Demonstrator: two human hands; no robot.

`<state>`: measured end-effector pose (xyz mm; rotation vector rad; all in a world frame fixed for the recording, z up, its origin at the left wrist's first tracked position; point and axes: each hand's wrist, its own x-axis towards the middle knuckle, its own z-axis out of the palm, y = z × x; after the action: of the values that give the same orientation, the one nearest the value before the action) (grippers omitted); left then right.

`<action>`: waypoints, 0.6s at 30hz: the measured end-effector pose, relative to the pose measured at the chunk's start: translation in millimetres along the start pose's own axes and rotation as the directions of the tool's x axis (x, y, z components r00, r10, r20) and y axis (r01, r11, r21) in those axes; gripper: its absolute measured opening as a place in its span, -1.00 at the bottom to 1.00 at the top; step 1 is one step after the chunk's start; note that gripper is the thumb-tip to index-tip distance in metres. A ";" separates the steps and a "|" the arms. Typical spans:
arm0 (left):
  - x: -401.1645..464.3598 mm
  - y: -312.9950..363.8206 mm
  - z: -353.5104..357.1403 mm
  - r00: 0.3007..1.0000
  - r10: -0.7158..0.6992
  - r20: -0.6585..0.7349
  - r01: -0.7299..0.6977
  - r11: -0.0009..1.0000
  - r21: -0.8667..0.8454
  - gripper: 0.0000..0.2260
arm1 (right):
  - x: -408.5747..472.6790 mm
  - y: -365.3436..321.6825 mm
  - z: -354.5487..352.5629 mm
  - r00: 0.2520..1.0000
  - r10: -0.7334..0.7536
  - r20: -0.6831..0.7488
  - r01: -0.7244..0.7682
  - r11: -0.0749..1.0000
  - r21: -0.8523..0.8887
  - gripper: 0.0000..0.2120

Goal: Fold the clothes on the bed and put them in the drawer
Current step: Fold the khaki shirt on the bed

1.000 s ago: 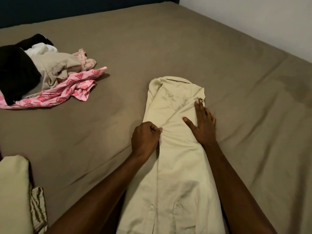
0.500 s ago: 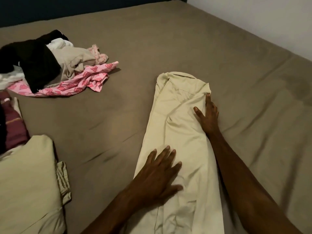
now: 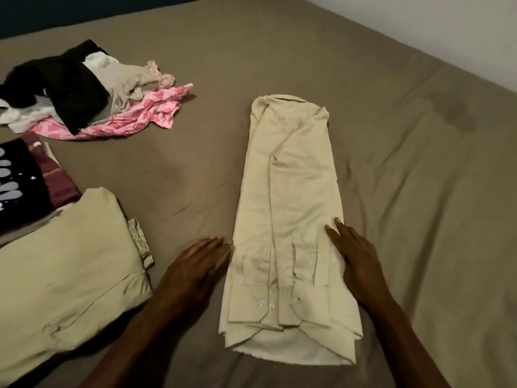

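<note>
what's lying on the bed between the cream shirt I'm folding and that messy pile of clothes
Nothing: in the head view only bare brown sheet separates the cream shirt from the unfolded pile.

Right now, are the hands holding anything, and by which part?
Nothing is held. The right hand lies flat on the cream shirt near its right edge; the left hand rests open beside its left edge.

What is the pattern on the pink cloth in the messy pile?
Darker pink hearts on the pink cloth, seen in the head view.
</note>
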<state>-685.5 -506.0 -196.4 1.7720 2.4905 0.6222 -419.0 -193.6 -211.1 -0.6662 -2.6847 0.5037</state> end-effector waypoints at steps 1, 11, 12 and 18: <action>1.9 3.9 -0.2 1.000 -0.005 0.014 0.005 1.000 0.012 -0.51 | -18.9 -2.9 -0.1 1.000 0.015 0.006 -0.015 0.999 -0.048 -0.15; 24.9 27.0 -2.2 0.922 0.280 0.266 -0.328 0.931 0.158 -0.22 | -60.9 -8.7 -35.4 0.964 -0.190 0.187 0.226 0.955 -0.194 -0.39; 25.5 29.6 -4.1 0.900 0.313 0.302 -0.369 0.917 0.149 -0.26 | -59.9 -12.3 -39.5 0.951 -0.220 0.217 0.265 0.941 -0.210 -0.39; 19.5 27.2 5.8 0.860 0.410 0.305 -0.481 0.851 0.210 -0.41 | -40.5 -30.7 -47.7 0.905 -0.295 0.306 0.331 0.941 -0.073 -0.41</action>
<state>-666.4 -479.0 -188.7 2.3953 2.0807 0.0293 -378.2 -227.1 -165.6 -0.1853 -3.0419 0.3752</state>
